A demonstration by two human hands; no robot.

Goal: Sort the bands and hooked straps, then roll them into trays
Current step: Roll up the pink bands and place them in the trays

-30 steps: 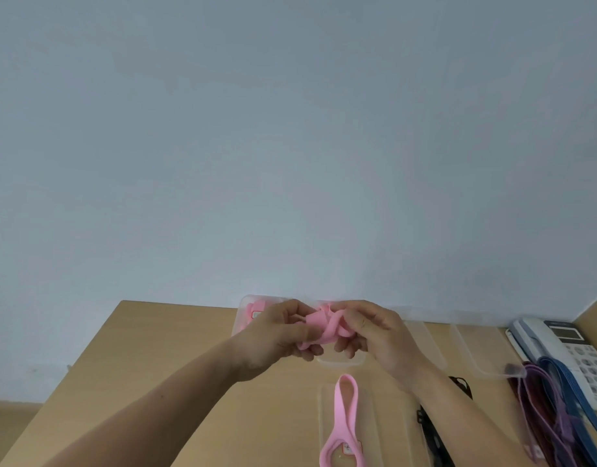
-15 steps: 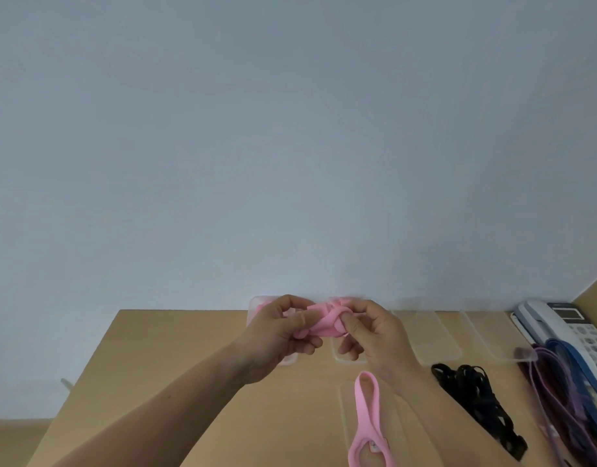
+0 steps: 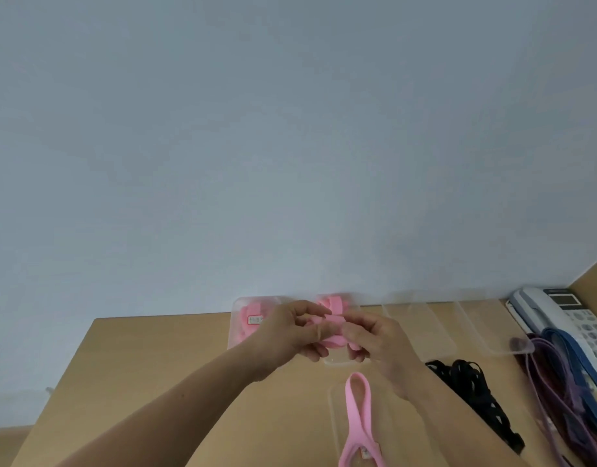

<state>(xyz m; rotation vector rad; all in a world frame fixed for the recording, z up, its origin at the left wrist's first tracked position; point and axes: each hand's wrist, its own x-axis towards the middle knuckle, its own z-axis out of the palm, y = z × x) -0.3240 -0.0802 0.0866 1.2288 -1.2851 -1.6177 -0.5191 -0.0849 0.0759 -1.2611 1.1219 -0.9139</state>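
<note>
My left hand (image 3: pixel 290 332) and my right hand (image 3: pixel 374 338) meet over the far middle of the wooden table (image 3: pixel 155 382), both pinching a rolled pink band (image 3: pixel 334 328). The roll hovers above a clear tray (image 3: pixel 344 362) that holds other pink rolls (image 3: pixel 334 303). A second clear tray (image 3: pixel 234 328) to the left also holds pink bands (image 3: pixel 251 313). A long pink band (image 3: pixel 357 416) lies looped on a clear lid near the front.
Two clear trays (image 3: pixel 415 318) (image 3: pixel 485 328) stand at the back right. A black strap pile (image 3: pixel 472 389) lies to the right of my right arm. Purple and blue straps (image 3: pixel 566 372) drape by a desk phone (image 3: pixel 566 315). The wall rises behind.
The view has tilted down a little. Both hands keep turning the pink roll and have lowered it slightly toward the middle tray.
</note>
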